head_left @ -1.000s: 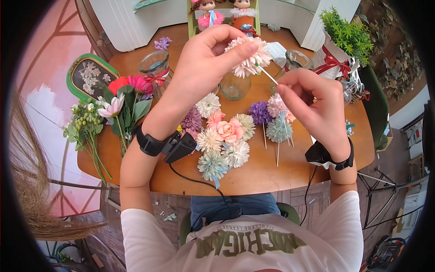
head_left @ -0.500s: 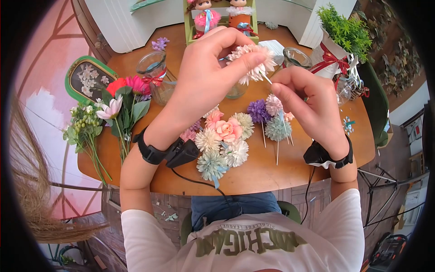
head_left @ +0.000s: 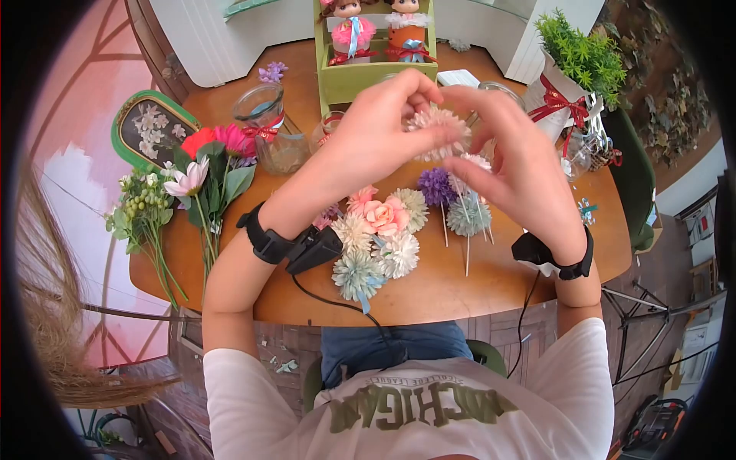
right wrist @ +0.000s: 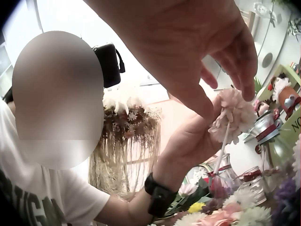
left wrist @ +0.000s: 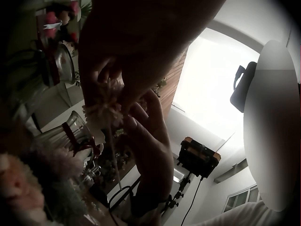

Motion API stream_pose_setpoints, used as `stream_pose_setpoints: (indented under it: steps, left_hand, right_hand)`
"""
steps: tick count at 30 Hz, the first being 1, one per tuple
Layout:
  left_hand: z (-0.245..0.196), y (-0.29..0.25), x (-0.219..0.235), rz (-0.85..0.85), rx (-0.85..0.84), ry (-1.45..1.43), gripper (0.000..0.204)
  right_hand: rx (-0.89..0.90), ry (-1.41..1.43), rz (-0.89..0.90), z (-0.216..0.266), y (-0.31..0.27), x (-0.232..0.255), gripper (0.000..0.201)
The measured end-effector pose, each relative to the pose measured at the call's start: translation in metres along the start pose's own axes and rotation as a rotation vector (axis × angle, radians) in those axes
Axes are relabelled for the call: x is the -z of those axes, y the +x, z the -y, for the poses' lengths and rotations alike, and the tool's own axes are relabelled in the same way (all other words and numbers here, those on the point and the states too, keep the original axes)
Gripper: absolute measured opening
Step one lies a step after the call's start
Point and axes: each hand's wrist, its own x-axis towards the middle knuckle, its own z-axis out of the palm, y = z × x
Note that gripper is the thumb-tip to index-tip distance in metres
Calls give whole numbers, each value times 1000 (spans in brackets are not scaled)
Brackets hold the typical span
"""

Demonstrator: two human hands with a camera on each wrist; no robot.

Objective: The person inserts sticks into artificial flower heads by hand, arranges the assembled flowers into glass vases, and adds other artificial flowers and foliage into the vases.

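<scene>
My left hand (head_left: 383, 126) pinches the head of a pale pink artificial flower (head_left: 438, 132) over the table. A thin white stick stem (right wrist: 223, 153) hangs down from the flower in the right wrist view. My right hand (head_left: 514, 157) is beside the flower, its fingers and thumb spread apart around its right side. In the right wrist view the fingertips of this hand come right up to the petals. Below the hands lie a purple flower (head_left: 435, 187) and a grey-green flower (head_left: 468, 215) on white sticks, and a cluster of pink, cream and green flower heads (head_left: 387, 218).
Glass vases (head_left: 259, 107) with red ribbon stand behind my left arm. Leafy stemmed flowers (head_left: 186, 180) and a green-framed picture (head_left: 153, 130) lie at the left. A green doll stand (head_left: 353, 79) is at the back, a wrapped potted plant (head_left: 571, 84) at the back right.
Both hands have come down and nearer the table with the flower. My right hand has let go of the stem and its fingers have spread beside the flower head.
</scene>
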Motion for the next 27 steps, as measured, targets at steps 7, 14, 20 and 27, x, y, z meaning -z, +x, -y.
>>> stream_pose_setpoints:
  steps: [7,14,20,27]
  left_hand:
    - [-2,-4,-4,130,-30,-156,50]
    - [21,-8,7,575,112,669,62]
    - [18,-5,-17,760,346,756,50]
    - [36,-3,5,506,65,640,38]
  right_hand:
    - [123,-36,103,-33,-1,-8,43]
    - [113,-292,387,-36,-7,-13,30]
    - [131,-302,616,-32,-13,-21,37]
    - [187,-340,630,-38,-22,-30,35]
